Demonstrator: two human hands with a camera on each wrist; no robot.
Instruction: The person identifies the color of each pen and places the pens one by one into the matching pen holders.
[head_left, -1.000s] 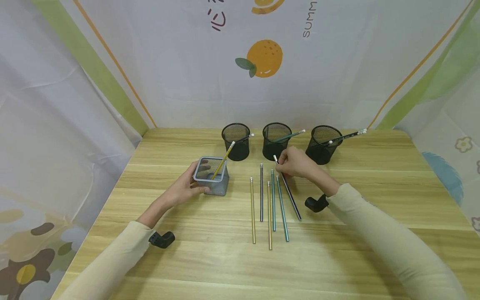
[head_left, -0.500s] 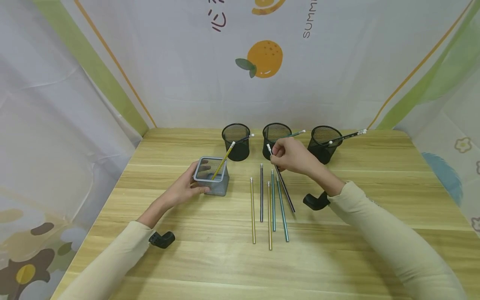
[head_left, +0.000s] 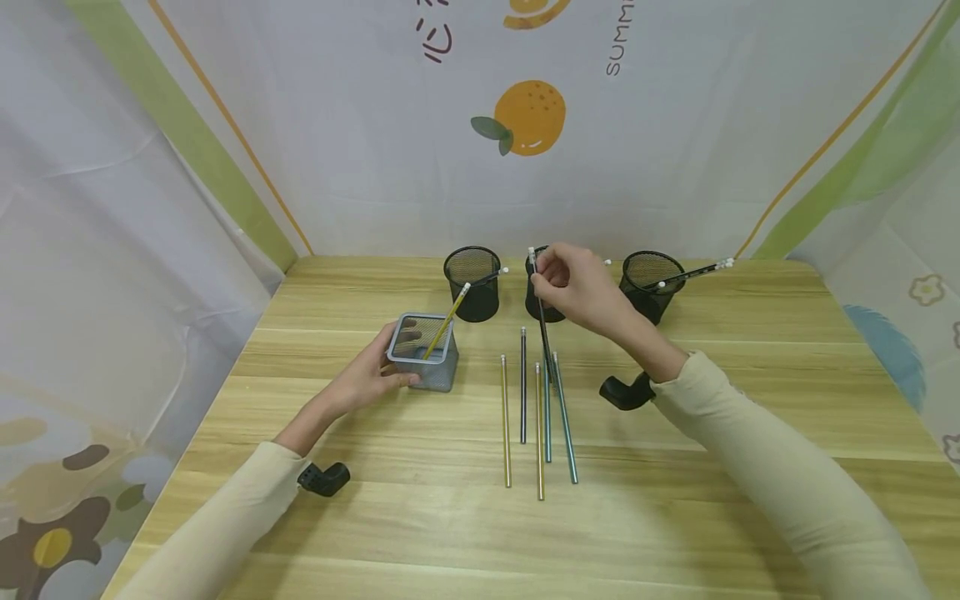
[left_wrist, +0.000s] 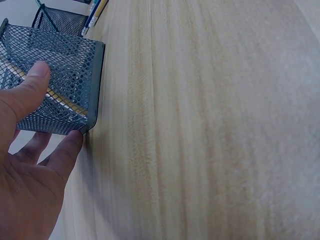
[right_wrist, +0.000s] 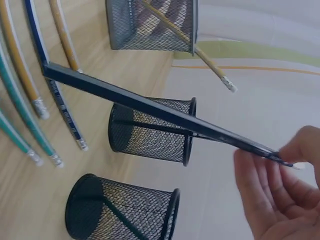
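Observation:
My left hand point(head_left: 367, 379) holds a square grey mesh pencil holder point(head_left: 438, 375) on the table, thumb on the near side and fingers around the back. One yellow pencil point(head_left: 459, 297) leans inside it. Between thumb and fingertips, my right hand point(head_left: 587, 287) pinches a dark pencil point(right_wrist: 130, 101) close to its eraser end, tilted with the lower end above the pencils on the table. Below lie two yellow pencils point(head_left: 506, 433), two teal pencils point(head_left: 567, 433) and another dark pencil point(head_left: 523, 392). The right hand partly hides the middle round black mesh cup point(head_left: 553, 315).
Along the back edge also stand a left black mesh cup point(head_left: 480, 304) with one dark pencil and a right black mesh cup point(head_left: 651, 271) with several dark pencils. A teal pencil point(right_wrist: 122, 217) leans in the middle cup. A white curtain point(head_left: 375, 167) hangs behind the table.
My right hand has raised the dark pencil from the table and carried it up and slightly left, toward the middle cup. The left hand and the grey holder have stayed put.

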